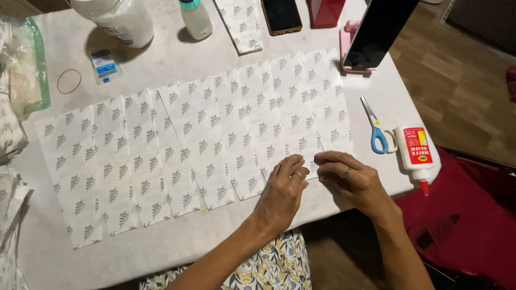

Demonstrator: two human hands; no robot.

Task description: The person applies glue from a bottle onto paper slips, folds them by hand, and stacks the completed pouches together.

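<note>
Head view: left hand (283, 190), right hand (352, 177) flat, pressing patterned sheets (215, 134); scissors (374, 126), glue bottle (415, 153) beside.

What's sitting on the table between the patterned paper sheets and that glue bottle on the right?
In the head view, a pair of blue-handled scissors lies between the patterned paper sheets and the glue bottle, its handles close to the bottle, on the white table.

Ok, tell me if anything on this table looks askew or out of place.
The white patterned paper strips overlap unevenly, fanning at slightly different angles. The white glue bottle with red label lies on its side at the table edge.
</note>
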